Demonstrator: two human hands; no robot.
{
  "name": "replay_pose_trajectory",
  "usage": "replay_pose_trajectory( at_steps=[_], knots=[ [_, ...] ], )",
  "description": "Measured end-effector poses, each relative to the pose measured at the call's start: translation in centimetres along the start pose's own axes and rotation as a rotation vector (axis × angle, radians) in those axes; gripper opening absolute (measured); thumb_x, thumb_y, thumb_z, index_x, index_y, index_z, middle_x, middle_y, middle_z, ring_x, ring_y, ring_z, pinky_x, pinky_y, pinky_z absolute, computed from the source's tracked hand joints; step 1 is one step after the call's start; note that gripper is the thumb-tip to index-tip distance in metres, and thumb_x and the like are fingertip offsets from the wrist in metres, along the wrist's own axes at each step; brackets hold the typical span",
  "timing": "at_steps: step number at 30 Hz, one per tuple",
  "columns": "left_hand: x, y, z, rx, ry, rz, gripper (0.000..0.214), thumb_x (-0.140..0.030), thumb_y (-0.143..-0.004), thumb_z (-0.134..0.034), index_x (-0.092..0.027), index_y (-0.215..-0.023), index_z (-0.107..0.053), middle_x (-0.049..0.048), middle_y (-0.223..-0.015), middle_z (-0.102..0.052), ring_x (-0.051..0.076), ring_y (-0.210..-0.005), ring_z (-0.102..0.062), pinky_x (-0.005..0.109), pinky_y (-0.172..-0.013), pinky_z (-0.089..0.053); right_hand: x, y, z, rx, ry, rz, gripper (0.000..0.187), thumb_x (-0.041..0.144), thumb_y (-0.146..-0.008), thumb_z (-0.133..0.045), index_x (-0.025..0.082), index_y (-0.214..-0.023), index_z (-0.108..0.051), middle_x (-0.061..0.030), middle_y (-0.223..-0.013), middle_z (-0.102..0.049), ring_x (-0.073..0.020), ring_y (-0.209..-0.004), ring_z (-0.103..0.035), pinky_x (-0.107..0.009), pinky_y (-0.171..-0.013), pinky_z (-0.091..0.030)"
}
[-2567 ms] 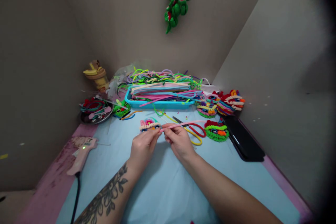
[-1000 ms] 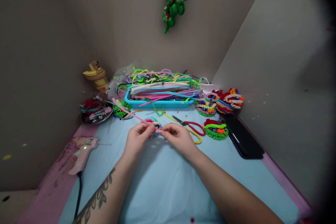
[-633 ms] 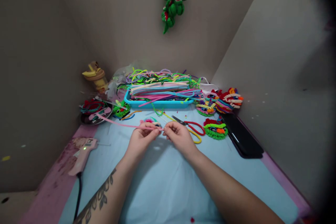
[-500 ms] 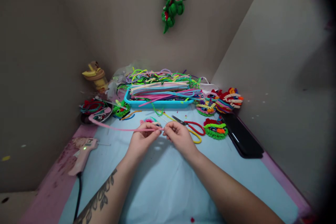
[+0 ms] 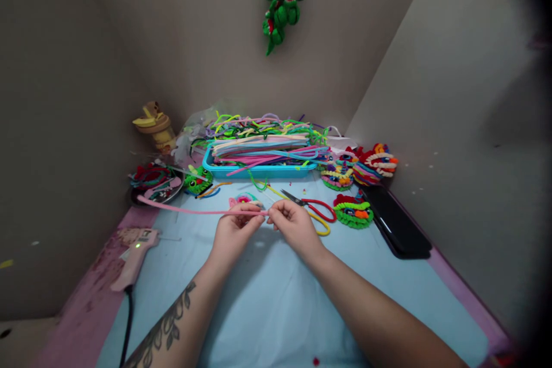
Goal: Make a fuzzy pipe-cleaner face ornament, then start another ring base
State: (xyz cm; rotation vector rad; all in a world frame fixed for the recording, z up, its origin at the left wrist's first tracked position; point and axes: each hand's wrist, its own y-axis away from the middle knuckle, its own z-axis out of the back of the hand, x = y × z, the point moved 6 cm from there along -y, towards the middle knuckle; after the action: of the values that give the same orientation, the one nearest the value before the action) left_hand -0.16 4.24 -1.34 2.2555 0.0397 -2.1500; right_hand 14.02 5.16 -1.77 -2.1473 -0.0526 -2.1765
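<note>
A long pink pipe cleaner (image 5: 185, 211) stretches leftward from my hands above the blue cloth. My left hand (image 5: 239, 227) pinches it near its right end. Fingers closed, my right hand (image 5: 291, 221) grips the tip right beside the left fingertips. Just behind the hands lies a small pink and teal fuzzy piece (image 5: 245, 200), partly covered by my fingers. Scissors (image 5: 308, 204) with one red and one yellow handle loop rest open, close to my right hand.
A blue tray (image 5: 259, 171) heaped with coloured pipe cleaners stands at the back. On the left are a pink glue gun (image 5: 137, 256), a dark round dish (image 5: 176, 184) and a yellow-brown cup (image 5: 157, 129). A green fuzzy piece (image 5: 353, 213) and a black phone (image 5: 397, 221) lie right.
The pipe cleaner's free left end has swung outward and down, so the strand looks straighter. Both hands keep their pinch in nearly the same place.
</note>
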Motion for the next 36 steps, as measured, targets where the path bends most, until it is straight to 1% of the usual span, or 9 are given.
replay_pose_trajectory(
  at_steps=[6,10,12,15,18,21,26,33,36],
  knots=[
    [-0.2,0.1,0.3,-0.053,-0.033,-0.047,0.018,-0.03,-0.068,-0.073,-0.014,-0.075,-0.066,0.0051,-0.078,-0.069,0.016,-0.072,-0.064,0.027,-0.065,-0.051,0.1,0.1,-0.3,0.032,-0.007,-0.023,0.019,0.035,-0.076,-0.061,0.018,-0.067,-0.058,0.0015,-0.059,-0.061,-0.0107,-0.051,-0.05,-0.023,-0.051,-0.04],
    [0.1,0.0,0.9,-0.112,0.035,-0.037,0.019,-0.03,-0.069,-0.073,-0.015,-0.078,-0.065,0.0037,-0.076,-0.068,0.014,-0.067,-0.063,0.025,-0.062,-0.05,-0.1,0.0,-0.4,0.062,-0.113,-0.045,0.024,0.042,-0.076,-0.062,0.019,-0.076,-0.062,0.0006,-0.063,-0.062,-0.0108,-0.05,-0.05,-0.024,-0.049,-0.039],
    [0.1,-0.1,1.2,-0.139,0.073,-0.034,0.021,-0.031,-0.069,-0.073,-0.015,-0.079,-0.064,0.0026,-0.075,-0.068,0.012,-0.065,-0.062,0.023,-0.06,-0.049,0.0,-0.1,-0.3,0.049,-0.149,-0.01,0.025,0.043,-0.075,-0.063,0.019,-0.083,-0.063,0.0005,-0.067,-0.062,-0.0114,-0.054,-0.051,-0.024,-0.051,-0.041],
    [0.2,-0.2,1.4,-0.155,0.119,-0.021,0.023,-0.032,-0.068,-0.075,-0.015,-0.079,-0.064,0.0023,-0.078,-0.068,0.011,-0.065,-0.062,0.021,-0.057,-0.047,0.3,-0.1,-0.4,0.047,-0.124,0.07,0.021,0.036,-0.071,-0.069,0.02,-0.084,-0.064,-0.0008,-0.076,-0.063,-0.0131,-0.065,-0.054,-0.025,-0.059,-0.043],
    [0.3,-0.2,1.2,-0.129,0.15,0.016,0.025,-0.031,-0.067,-0.076,-0.014,-0.08,-0.064,0.0042,-0.082,-0.07,0.012,-0.067,-0.062,0.021,-0.057,-0.047,0.2,0.1,-0.7,0.065,-0.097,0.081,0.017,0.034,-0.072,-0.069,0.019,-0.079,-0.063,-0.0007,-0.074,-0.062,-0.0137,-0.066,-0.054,-0.025,-0.059,-0.041],
    [0.3,0.0,0.8,-0.096,0.156,0.049,0.025,-0.031,-0.067,-0.077,-0.014,-0.08,-0.064,0.0059,-0.085,-0.071,0.012,-0.068,-0.062,0.021,-0.059,-0.048,0.1,0.2,-0.6,0.028,-0.084,0.071,0.017,0.035,-0.074,-0.067,0.018,-0.074,-0.063,0.0005,-0.068,-0.059,-0.0128,-0.062,-0.051,-0.025,-0.058,-0.04],
    [0.3,0.1,0.4,-0.066,0.161,0.08,0.026,-0.029,-0.063,-0.079,-0.013,-0.079,-0.065,0.0075,-0.091,-0.071,0.012,-0.07,-0.063,0.022,-0.063,-0.049,0.2,0.3,-0.2,-0.017,-0.079,0.112,0.016,0.034,-0.077,-0.065,0.019,-0.074,-0.063,0.0006,-0.067,-0.06,-0.0123,-0.061,-0.05,-0.025,-0.059,-0.041],
    [0.8,0.3,-0.5,-0.019,0.156,0.049,0.023,-0.028,-0.062,-0.078,-0.013,-0.071,-0.063,0.0006,-0.071,-0.066,0.009,-0.06,-0.058,0.021,-0.06,-0.047,0.4,0.3,0.1,-0.03,-0.095,0.195,0.013,0.031,-0.078,-0.065,0.019,-0.074,-0.066,0.0,-0.071,-0.062,-0.0133,-0.067,-0.055,-0.025,-0.063,-0.043],
    [0.8,0.4,-0.6,-0.019,0.159,0.026,0.022,-0.027,-0.063,-0.078,-0.013,-0.072,-0.063,0.0014,-0.074,-0.066,0.01,-0.063,-0.059,0.021,-0.061,-0.047,0.6,0.3,-0.2,-0.01,-0.085,0.229,0.011,0.029,-0.078,-0.066,0.02,-0.072,-0.069,-0.0009,-0.073,-0.062,-0.0142,-0.071,-0.057,-0.026,-0.065,-0.044]
  ],
)
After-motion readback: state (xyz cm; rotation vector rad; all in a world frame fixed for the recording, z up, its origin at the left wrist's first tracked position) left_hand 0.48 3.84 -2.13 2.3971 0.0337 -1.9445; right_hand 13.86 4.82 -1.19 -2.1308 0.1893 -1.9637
